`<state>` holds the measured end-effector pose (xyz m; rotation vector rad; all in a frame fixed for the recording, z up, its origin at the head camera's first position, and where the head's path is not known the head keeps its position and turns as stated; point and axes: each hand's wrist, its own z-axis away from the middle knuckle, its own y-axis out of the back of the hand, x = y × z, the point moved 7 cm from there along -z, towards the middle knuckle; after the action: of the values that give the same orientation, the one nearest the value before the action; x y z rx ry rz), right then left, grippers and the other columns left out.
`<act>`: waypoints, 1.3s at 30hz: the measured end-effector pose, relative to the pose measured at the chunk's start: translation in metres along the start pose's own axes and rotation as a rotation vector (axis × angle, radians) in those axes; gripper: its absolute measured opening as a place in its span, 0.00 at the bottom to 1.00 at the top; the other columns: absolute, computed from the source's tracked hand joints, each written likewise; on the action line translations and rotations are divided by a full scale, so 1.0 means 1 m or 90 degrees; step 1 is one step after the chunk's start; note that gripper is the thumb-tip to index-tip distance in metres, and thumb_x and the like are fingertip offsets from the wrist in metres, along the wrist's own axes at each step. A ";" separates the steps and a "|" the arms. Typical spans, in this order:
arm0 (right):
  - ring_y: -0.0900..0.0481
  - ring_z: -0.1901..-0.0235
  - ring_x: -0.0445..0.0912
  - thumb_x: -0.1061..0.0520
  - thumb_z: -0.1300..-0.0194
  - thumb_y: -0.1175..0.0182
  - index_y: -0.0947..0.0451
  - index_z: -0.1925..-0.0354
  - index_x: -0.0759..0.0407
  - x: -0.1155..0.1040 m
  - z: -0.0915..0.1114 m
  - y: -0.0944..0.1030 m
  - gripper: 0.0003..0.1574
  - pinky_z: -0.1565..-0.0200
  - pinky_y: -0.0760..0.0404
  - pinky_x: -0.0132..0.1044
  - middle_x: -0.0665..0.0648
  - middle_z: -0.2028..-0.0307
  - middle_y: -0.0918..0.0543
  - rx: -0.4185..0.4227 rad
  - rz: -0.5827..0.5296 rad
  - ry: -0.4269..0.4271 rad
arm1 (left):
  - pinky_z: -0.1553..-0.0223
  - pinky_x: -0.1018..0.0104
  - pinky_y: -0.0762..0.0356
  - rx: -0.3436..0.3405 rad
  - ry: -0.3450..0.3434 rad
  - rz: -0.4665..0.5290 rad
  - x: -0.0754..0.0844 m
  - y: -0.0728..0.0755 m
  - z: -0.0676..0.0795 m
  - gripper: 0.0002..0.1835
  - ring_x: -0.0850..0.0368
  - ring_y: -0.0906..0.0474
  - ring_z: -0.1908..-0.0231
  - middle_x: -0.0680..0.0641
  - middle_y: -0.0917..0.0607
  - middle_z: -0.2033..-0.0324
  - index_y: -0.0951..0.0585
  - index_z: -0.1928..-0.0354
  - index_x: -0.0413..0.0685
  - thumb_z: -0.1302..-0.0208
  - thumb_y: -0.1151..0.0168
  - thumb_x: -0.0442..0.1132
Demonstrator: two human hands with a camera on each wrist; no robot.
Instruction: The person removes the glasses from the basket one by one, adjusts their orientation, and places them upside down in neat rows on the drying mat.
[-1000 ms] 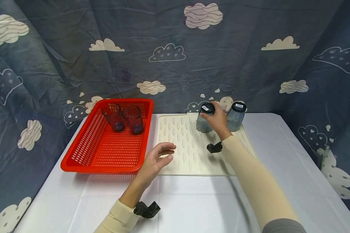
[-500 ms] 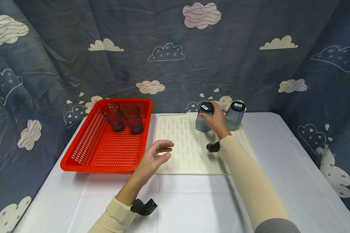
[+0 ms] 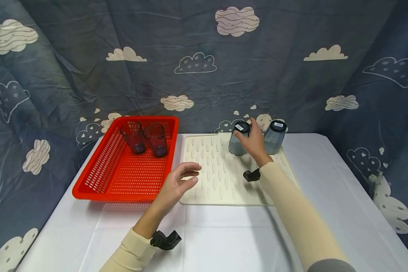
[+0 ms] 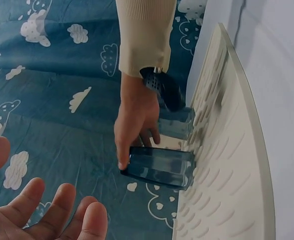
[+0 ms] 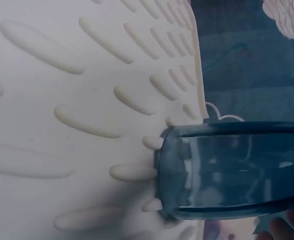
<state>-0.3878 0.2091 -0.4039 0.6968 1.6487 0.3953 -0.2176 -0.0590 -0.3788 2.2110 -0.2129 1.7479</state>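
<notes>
A blue-grey tinted drinking glass stands upside down on the cream ridged drying mat. Beside it my right hand has its thumb along the glass's dark base and its fingers spread away on the other side. In the right wrist view, fingertips show just below the glass wall. A second tinted glass stands upside down to the right of that hand. My left hand hovers over the mat's left edge, fingers loosely bent and holding nothing.
A red perforated plastic basket stands at the left on a white-covered table. Inside it, two tinted glasses lean at its back. A dark cloud-patterned cloth hangs close behind the mat.
My right hand's fingers have straightened and moved off the glass's base, while the glass stays in place. The left hand has shifted slightly left and up.
</notes>
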 end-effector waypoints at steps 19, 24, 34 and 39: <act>0.29 0.39 0.60 0.58 0.32 0.41 0.26 0.41 0.63 -0.070 0.042 0.030 0.23 0.40 0.30 0.57 0.65 0.39 0.26 0.096 -0.027 0.224 | 0.44 0.67 0.23 0.007 0.018 -0.018 -0.003 0.011 0.004 0.20 0.40 0.26 0.42 0.36 0.22 0.43 0.25 0.41 0.37 0.33 0.43 0.35; 0.26 0.44 0.59 0.60 0.30 0.42 0.26 0.42 0.65 -0.074 0.068 0.034 0.20 0.47 0.24 0.56 0.65 0.44 0.23 0.027 -0.074 0.206 | 0.43 0.63 0.24 0.003 0.022 -0.018 -0.004 0.015 0.007 0.20 0.39 0.26 0.41 0.36 0.22 0.42 0.25 0.41 0.36 0.33 0.43 0.35; 0.24 0.43 0.57 0.59 0.28 0.44 0.27 0.40 0.64 -0.046 0.111 0.031 0.20 0.46 0.27 0.47 0.64 0.42 0.22 -0.052 -0.108 0.116 | 0.43 0.72 0.25 0.002 0.020 -0.017 -0.002 0.020 0.011 0.19 0.39 0.25 0.41 0.36 0.22 0.43 0.25 0.41 0.35 0.32 0.44 0.34; 0.22 0.45 0.56 0.57 0.28 0.43 0.27 0.41 0.62 -0.035 0.119 0.026 0.20 0.46 0.25 0.43 0.63 0.42 0.22 -0.070 -0.111 0.081 | 0.43 0.71 0.25 -0.012 0.024 -0.013 0.000 0.017 0.010 0.19 0.39 0.26 0.40 0.36 0.22 0.42 0.25 0.41 0.37 0.32 0.44 0.35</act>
<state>-0.2635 0.1918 -0.3852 0.4492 1.7785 0.4069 -0.2136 -0.0782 -0.3782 2.1569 -0.1973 1.7682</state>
